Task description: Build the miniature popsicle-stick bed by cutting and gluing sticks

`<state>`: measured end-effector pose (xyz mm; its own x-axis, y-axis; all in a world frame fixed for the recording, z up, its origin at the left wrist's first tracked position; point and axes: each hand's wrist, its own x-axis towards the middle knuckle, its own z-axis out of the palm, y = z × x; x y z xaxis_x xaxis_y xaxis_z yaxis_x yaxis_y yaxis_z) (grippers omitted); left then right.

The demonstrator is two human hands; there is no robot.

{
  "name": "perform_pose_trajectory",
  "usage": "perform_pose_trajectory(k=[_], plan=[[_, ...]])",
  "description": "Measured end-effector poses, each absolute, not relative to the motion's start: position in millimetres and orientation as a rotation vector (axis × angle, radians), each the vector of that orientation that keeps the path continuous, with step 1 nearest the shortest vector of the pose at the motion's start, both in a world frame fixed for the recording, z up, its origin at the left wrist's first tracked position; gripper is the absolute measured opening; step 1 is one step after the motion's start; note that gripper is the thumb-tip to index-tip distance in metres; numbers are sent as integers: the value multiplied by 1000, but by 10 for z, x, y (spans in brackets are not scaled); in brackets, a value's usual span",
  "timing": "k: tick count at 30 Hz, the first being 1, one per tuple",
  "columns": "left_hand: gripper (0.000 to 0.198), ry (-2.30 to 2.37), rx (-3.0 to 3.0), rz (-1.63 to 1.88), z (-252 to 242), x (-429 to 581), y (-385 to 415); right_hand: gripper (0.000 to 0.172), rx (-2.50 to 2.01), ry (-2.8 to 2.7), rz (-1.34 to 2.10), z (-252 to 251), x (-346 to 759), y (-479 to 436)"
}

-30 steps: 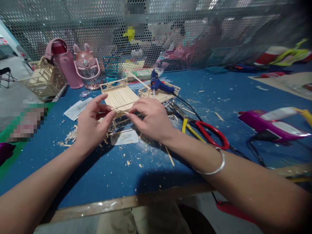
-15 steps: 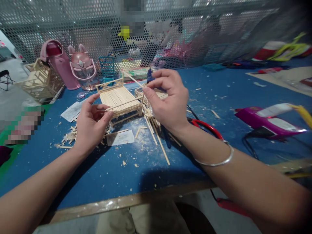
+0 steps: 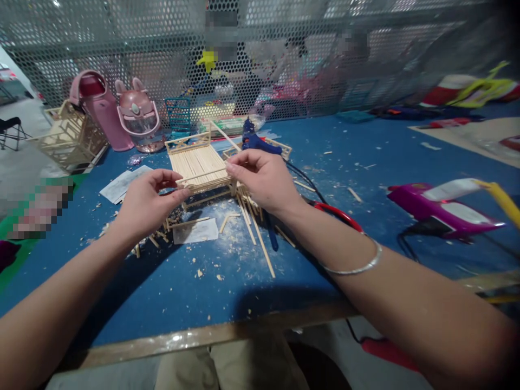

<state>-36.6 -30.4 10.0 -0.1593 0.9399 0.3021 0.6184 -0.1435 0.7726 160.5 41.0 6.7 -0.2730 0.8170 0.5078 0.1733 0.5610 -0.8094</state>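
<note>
A small bed-like frame of pale wooden sticks [image 3: 199,162] stands on the blue table, with a slatted top and a raised lattice end at the back. My left hand [image 3: 152,200] pinches the near left corner of this stick frame. Thumb and fingers of my right hand [image 3: 262,179] close on its near right corner, where a thin stick rail runs between both hands. One slanting stick [image 3: 224,135] reaches from the back post toward my right hand. The exact contact under the right fingertips is hidden.
Loose sticks [image 3: 262,244] and scraps lie before the frame, beside white paper [image 3: 197,231]. Behind my right hand is a blue glue gun [image 3: 258,142]. Pink bottle [image 3: 106,116] and rabbit-eared cup [image 3: 140,119] stand back left; a purple tool [image 3: 442,208] lies right.
My right hand has moved down and left from above the frame onto its near right corner, uncovering the blue glue gun. My left hand has shifted slightly, still at the left corner.
</note>
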Motion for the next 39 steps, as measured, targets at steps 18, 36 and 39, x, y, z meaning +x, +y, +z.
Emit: perform_pose_trajectory(k=[18,36,39], plan=[[17,1775,1835,1337,-101,-350,-327,11,-728,-2026,-2,34,1366,56],[27,1352,1436,1546,-125,-368,-296,25,-670,-2254,-308,27,1174,171],[29,1392,1422,1739,-61,-339,-366,26,-633,-2227,-289,29,1205,174]])
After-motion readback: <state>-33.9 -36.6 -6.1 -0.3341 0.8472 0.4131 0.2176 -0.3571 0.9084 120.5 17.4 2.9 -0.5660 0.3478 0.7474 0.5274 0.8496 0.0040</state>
